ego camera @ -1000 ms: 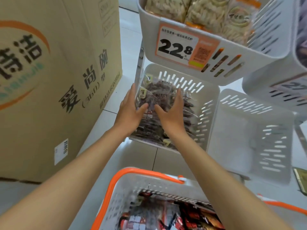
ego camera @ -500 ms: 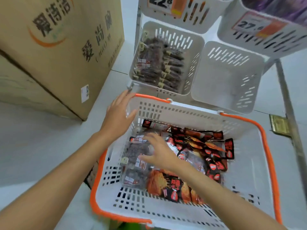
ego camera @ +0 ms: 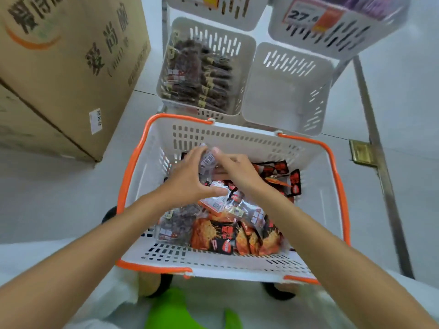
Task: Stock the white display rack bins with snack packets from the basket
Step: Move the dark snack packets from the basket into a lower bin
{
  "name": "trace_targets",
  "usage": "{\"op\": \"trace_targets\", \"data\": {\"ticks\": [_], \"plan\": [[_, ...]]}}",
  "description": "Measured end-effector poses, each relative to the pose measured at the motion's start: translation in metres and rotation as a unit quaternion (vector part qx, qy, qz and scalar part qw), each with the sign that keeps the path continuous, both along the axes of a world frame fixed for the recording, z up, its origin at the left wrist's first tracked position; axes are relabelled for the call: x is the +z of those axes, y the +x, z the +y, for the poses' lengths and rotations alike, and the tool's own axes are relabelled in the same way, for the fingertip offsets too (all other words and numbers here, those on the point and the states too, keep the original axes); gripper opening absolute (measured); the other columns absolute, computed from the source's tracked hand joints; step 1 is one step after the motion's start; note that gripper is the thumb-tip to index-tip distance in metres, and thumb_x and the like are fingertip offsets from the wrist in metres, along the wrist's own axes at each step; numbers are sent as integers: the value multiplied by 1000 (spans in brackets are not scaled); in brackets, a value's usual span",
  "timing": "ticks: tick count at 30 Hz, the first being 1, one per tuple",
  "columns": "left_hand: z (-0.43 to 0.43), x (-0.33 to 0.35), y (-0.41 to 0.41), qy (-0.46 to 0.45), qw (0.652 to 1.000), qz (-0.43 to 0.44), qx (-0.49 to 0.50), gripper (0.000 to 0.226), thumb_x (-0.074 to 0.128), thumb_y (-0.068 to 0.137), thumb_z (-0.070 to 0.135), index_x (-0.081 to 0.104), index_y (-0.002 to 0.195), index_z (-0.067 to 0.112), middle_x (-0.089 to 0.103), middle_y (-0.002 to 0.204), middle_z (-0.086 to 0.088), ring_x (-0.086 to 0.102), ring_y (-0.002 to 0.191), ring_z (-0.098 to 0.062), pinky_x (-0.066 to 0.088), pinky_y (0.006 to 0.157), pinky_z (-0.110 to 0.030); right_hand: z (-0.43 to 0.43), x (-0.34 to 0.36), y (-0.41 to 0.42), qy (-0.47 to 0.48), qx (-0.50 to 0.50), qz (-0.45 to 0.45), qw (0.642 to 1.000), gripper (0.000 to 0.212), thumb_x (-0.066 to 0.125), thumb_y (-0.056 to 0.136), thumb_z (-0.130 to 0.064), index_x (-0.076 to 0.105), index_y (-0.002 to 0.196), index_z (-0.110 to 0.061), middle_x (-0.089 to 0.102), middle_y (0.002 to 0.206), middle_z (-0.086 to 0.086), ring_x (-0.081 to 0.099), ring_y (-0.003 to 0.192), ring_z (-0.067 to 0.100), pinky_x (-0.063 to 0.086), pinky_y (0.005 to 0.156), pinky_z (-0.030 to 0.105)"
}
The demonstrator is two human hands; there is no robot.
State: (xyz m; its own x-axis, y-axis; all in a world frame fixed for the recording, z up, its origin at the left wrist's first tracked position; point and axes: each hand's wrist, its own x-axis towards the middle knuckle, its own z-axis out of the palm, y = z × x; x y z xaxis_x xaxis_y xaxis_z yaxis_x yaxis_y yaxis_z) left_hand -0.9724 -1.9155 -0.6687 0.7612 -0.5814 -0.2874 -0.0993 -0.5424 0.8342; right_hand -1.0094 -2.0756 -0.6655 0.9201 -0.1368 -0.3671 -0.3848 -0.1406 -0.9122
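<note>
Snack packet [ego camera: 207, 160] in hands [ego camera: 187, 184] [ego camera: 237, 172], near basket [ego camera: 237, 137] wall

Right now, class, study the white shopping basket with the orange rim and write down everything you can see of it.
The basket is white plastic, rectangular, with slotted walls and orange handles folded along its rim. It sits upright before the rack's lower bins, partly filled with red-and-black snack packets. The left hand and right hand reach inside, holding a clear packet above the pile.
</note>
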Motion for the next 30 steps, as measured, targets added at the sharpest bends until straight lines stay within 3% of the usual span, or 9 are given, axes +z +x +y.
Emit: {"op": "trace_targets", "data": {"ticks": [3, 5, 8, 10, 16, 19, 22, 26, 30], "plan": [[-9, -7, 1, -84, 977, 125, 152, 66, 72, 83, 3, 41, 140, 18, 63, 114, -1, 66, 101, -21, 59, 84, -36, -28, 7, -16, 10, 103, 18, 994, 40, 49, 102, -36, 69, 120, -7, 71, 117, 6, 66, 112, 18, 49, 104, 35], [-3, -13, 1, -116, 948, 227, 191, 50, 65, 88, -9, 49, 128, 16, 62, 115, -4, 69, 92, -26, 62, 77, -37, -53, -23, -30, -176, 145, 61, 972, 42, 56, 100, -31, 56, 137, -11, 58, 139, 6, 53, 130, 17, 38, 113, 37], [13, -26, -1, -124, 928, 283, 206, 36, 67, 88, -5, 55, 115, 15, 50, 135, -6, 70, 100, -33, 61, 81, -44, -76, -85, -62, -390, 280, 200, 854, 93, 67, 90, -41, 10, 158, -15, 21, 160, 16, 19, 147, 33, 24, 118, 41], [21, -31, -1, -131, 919, 297, 223, 32, 69, 87, -3, 57, 115, 9, 60, 125, -10, 75, 87, -22, 62, 70, -33, -75, -113, -80, -472, 325, 195, 796, 111, 73, 79, -51, 1, 157, -19, 27, 148, 16, 27, 137, 38, 28, 112, 43], [26, -32, 1, -137, 907, 288, 275, 19, 70, 89, 7, 58, 103, 11, 68, 112, -14, 73, 83, -18, 60, 62, -29, -51, -75, -62, -206, 52, 77, 974, 92, 78, 73, -53, 31, 147, -25, 48, 139, -6, 52, 122, 16, 45, 103, 37], [16, -20, 6, -189, 892, 332, 241, 53, 68, 85, 40, 52, 126, 10, 70, 117, -16, 71, 102, -28, 59, 84, -45, -19, -42, -29, -234, 48, -6, 971, 105, 76, 68, -66, 25, 150, -24, 40, 147, -1, 41, 133, 17, 39, 111, 40], [3, -6, 15, -250, 882, 344, 202, 57, 65, 86, 45, 49, 133, 17, 73, 117, -5, 72, 102, -19, 61, 75, -37, 9, -20, -2, -322, 123, -56, 937, 109, 68, 74, -70, 17, 154, -16, 35, 146, 10, 32, 136, 25, 32, 115, 46], [5, -2, 39, -313, 842, 358, 256, 72, 78, 82, 33, 44, 140, 7, 69, 119, -18, 69, 107, -30, 59, 83, -48, 4, -9, 18, -142, 48, -9, 989, 103, 61, 72, -78, 16, 154, -34, 33, 150, 3, 36, 138, 21, 35, 114, 48], [3, 6, 55, -393, 787, 400, 256, 44, 52, 98, 43, 75, 98, 6, 75, 81, -7, 72, 75, -13, 60, 69, -25, 1, -3, 27, -67, -33, 14, 997, 72, 73, 80, -55, 46, 138, -21, 58, 132, -4, 62, 107, 3, 51, 99, 35]]}}
